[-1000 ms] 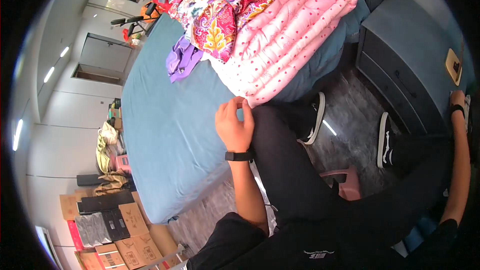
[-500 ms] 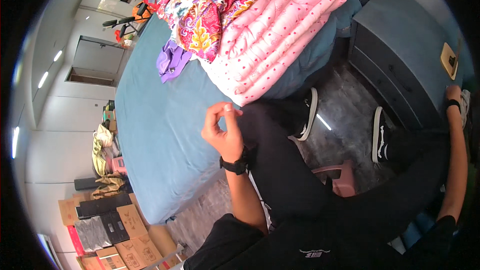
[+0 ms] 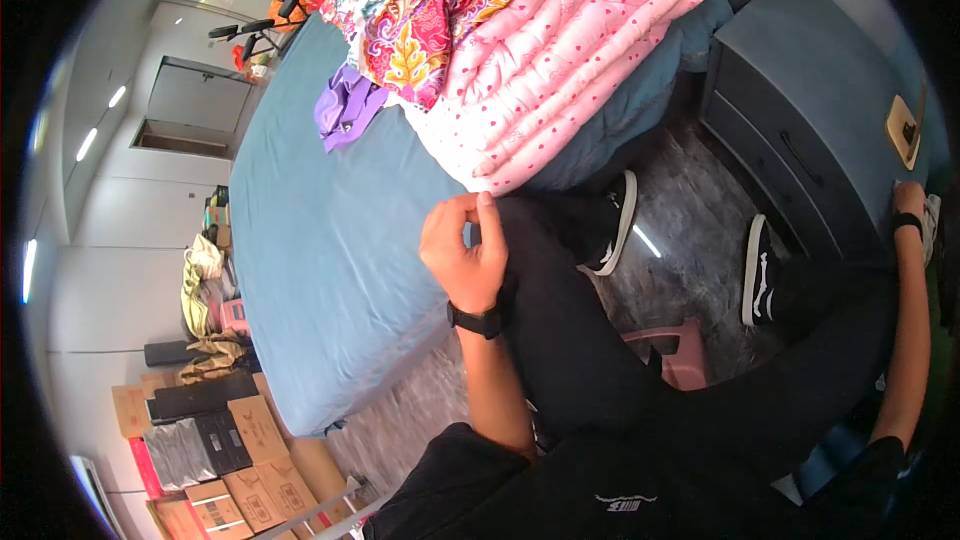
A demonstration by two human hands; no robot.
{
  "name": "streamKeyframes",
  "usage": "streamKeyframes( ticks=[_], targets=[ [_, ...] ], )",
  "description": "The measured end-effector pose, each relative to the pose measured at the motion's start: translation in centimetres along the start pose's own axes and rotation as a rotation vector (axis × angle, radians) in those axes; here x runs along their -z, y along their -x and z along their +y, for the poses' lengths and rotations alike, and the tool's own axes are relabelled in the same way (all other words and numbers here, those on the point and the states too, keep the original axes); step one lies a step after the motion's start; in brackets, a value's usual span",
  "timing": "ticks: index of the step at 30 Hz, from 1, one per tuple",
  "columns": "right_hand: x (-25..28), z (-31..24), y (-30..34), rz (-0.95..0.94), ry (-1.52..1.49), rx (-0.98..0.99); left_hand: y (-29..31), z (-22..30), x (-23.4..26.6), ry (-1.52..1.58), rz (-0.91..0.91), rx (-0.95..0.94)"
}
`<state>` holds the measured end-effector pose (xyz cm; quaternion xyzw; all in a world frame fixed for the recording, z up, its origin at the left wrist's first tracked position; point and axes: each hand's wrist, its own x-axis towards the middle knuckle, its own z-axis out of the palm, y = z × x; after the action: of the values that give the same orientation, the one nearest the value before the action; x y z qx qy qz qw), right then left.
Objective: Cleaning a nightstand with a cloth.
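My left hand [image 3: 465,252] is raised over my left thigh, a black watch on its wrist. Its fingers are curled and the thumb tip meets the index finger; anything pinched there is too small to make out. Just beyond it in the picture is the corner of a pink quilt [image 3: 560,70] with red hearts. At the far right, my right hand [image 3: 908,200] is closed at the edge of the dark bedside cabinet [image 3: 800,50], a black band on its wrist. A tan tray [image 3: 903,132] with a small dark object lies just beyond it. A whitish item [image 3: 932,228] shows beside the wrist.
The bed [image 3: 310,240] has a blue-grey sheet, a patterned bright cloth [image 3: 410,50] and a purple cloth [image 3: 347,110]. A pink plastic stool [image 3: 685,355] stands on the dark floor near my legs. Cardboard boxes [image 3: 260,490] are piled at lower left.
My left hand has turned slightly, moved a little to the right and up, and still holds its pinch. My right hand stays by the cabinet. The whole view has shifted a little.
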<state>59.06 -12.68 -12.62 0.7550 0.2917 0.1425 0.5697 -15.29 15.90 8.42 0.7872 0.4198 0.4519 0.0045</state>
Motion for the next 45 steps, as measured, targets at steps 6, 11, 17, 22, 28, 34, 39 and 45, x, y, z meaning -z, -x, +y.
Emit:
streamKeyframes(
  ticks=[6,11,17,22,28,34,39,45],
  targets=[
    [1.1,1.5,1.5,0.109,-0.363,-0.017,-0.4,1.7,-0.4,-0.116,-0.047,-0.097],
    [2.4,1.4,2.7,0.115,-0.168,0.060,-0.5,2.0,-0.5,-0.189,-0.020,-0.105],
    [0.6,0.6,2.0,0.071,-0.244,0.029,-0.3,1.4,-1.0,-0.223,-0.150,-0.034],
    [-2.9,-1.3,-1.7,-0.008,0.011,-0.015,-1.0,0.5,-0.6,-0.122,-0.266,0.147],
    [-2.6,-3.2,1.4,0.055,0.124,0.056,-0.5,-0.7,0.4,0.048,-0.325,0.213],
    [-2.3,-1.2,5.9,0.127,0.097,0.092,-0.8,0.4,-0.6,0.126,-0.416,0.180],
    [-0.9,-1.1,5.0,0.094,-0.051,0.114,-0.9,0.0,-0.4,0.220,-0.525,0.175],
    [1.4,-0.3,0.9,-0.116,-0.266,-0.027,-1.3,0.6,-1.1,0.273,-0.638,0.143]
  ],
)
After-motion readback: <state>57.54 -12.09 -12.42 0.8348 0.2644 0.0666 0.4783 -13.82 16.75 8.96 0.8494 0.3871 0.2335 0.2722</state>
